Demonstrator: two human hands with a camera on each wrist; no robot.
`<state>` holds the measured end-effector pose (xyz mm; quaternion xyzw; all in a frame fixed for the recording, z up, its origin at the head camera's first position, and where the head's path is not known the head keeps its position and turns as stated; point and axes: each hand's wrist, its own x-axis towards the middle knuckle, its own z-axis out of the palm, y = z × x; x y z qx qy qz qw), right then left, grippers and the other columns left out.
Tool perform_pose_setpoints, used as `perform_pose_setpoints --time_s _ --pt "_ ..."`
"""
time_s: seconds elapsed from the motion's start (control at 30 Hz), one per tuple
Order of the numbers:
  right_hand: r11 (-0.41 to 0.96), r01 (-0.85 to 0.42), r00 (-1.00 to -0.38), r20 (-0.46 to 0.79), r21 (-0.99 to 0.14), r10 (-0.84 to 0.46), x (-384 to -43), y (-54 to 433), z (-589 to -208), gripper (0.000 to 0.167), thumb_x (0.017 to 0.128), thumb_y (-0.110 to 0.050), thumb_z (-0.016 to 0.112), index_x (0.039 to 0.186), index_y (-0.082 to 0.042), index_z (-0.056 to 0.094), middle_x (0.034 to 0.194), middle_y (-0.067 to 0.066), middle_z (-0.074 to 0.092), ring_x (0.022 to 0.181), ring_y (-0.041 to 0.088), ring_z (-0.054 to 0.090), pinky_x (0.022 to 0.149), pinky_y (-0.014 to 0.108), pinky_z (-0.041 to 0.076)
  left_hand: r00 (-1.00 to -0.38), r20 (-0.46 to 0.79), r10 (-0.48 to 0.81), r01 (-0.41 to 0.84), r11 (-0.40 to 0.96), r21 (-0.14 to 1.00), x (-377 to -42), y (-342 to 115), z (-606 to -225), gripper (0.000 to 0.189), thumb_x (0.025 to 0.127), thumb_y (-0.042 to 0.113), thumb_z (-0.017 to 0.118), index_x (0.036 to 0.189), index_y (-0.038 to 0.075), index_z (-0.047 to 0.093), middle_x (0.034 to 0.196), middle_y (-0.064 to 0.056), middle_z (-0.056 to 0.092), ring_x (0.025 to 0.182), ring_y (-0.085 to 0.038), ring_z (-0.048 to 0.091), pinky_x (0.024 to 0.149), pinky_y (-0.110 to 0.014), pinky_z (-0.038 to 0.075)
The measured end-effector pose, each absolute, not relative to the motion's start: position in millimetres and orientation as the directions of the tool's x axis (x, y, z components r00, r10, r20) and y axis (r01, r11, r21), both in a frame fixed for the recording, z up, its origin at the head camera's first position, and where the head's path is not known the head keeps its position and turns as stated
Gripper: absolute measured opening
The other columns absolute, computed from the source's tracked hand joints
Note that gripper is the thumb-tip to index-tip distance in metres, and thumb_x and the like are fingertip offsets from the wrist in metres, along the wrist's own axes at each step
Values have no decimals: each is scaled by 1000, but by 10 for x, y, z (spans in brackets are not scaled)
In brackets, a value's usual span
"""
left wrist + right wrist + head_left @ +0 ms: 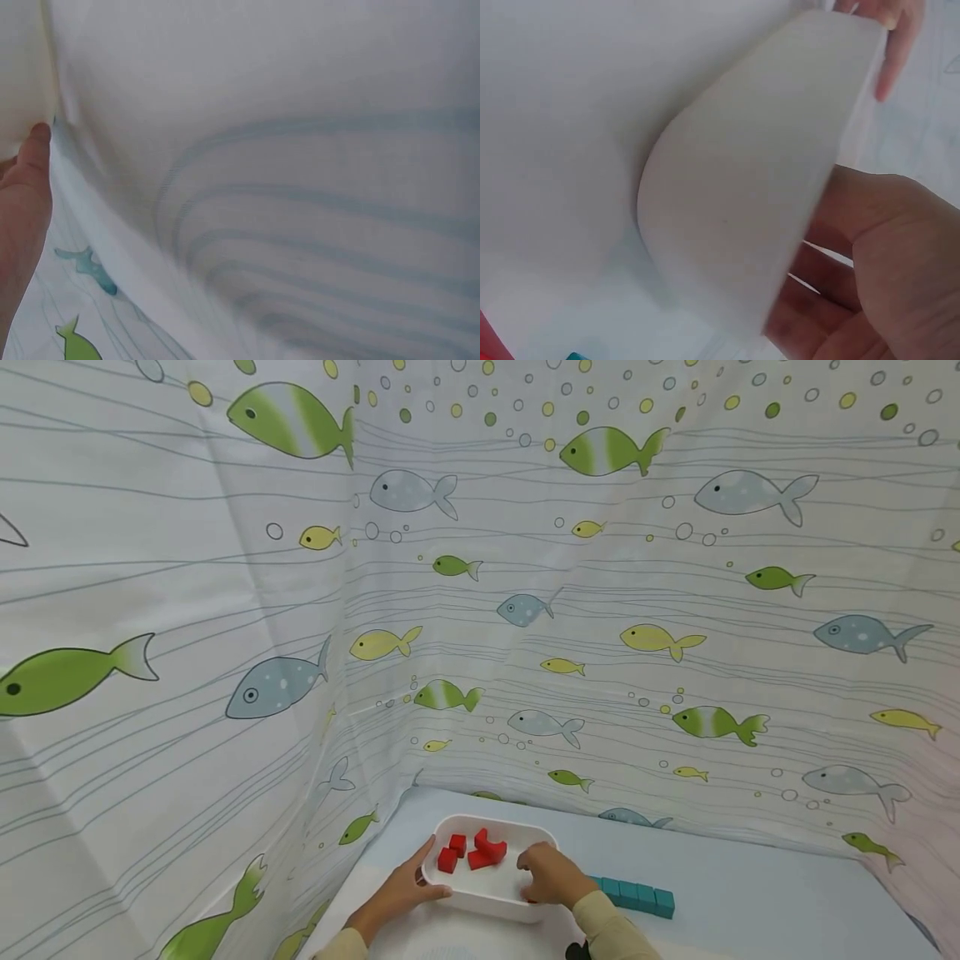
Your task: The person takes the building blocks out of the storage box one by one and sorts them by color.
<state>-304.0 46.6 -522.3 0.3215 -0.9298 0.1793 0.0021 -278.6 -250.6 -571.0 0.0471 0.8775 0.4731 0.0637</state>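
A white plastic tray [491, 903] with rounded corners stands on the table, several red blocks [447, 860] inside it. Among them are cubes and a curved, arch-like block [491, 850]. My left hand [401, 893] grips the tray's left end, thumb along the near side and fingers at the far corner. Over the right end, my right hand [553, 872] reaches in with bent fingers. A sliver of red shows beneath it, but I cannot tell whether the fingers hold it. In the right wrist view the tray's outer wall [735, 180] covers the fingertips.
Right of the tray, several teal cubes [637, 896] stand in a straight row, partly behind the right forearm. A white curtain [480, 652] printed with fish surrounds the table on the left and far sides. Something small and black [576, 951] shows by the right sleeve.
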Motion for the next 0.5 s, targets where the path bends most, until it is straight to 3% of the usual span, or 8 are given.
perform_pose_setpoints --time_s 0.23,0.5 --pt "773 -567 -816 63 -284 -575 -3081 404 -5282 15 70 -9 80 82 -5 73 74 -2 61 69 12 49 61 30 53 -988 -70 141 21 557 830 -2793 -2518 -5716 108 75 45 82 156 8 21 154 -24 29 135 -45 37 100 -52 44" --pt "826 -513 -851 14 -233 -524 -3077 356 -5292 20 70 -8 80 74 -11 61 68 -4 48 62 12 44 53 26 44 -989 -71 133 17 565 825 -2776 -2507 -5692 108 75 44 83 156 9 20 154 -24 30 134 -45 38 99 -51 46"
